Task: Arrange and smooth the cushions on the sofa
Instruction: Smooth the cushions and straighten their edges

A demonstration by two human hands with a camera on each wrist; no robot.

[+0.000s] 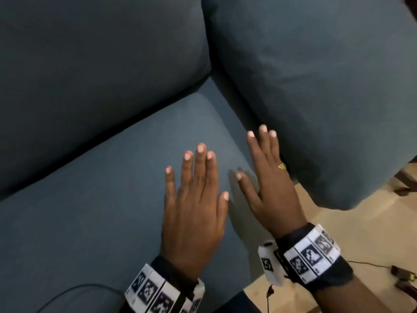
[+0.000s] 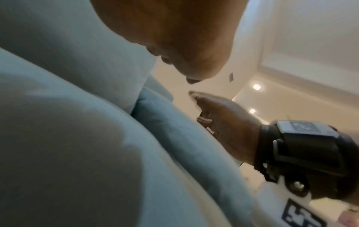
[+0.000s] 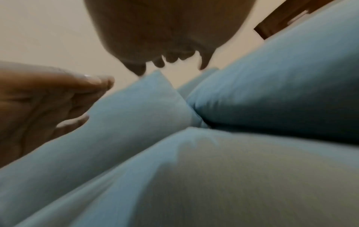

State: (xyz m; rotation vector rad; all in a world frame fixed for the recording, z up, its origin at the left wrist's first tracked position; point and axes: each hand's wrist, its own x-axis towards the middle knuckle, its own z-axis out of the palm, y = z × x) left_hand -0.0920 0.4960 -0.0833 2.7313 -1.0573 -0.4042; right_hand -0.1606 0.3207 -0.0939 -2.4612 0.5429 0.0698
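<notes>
On your far left, the back cushion stands against the sofa, meeting the seat cushion below it. Your left hand lies over that seat cushion with fingers straight and spread, gripping nothing. Just beside it, your right hand is likewise flat and extended, empty, by the seat's corner. To its right, the arm cushion leans close against your fingers.
</notes>
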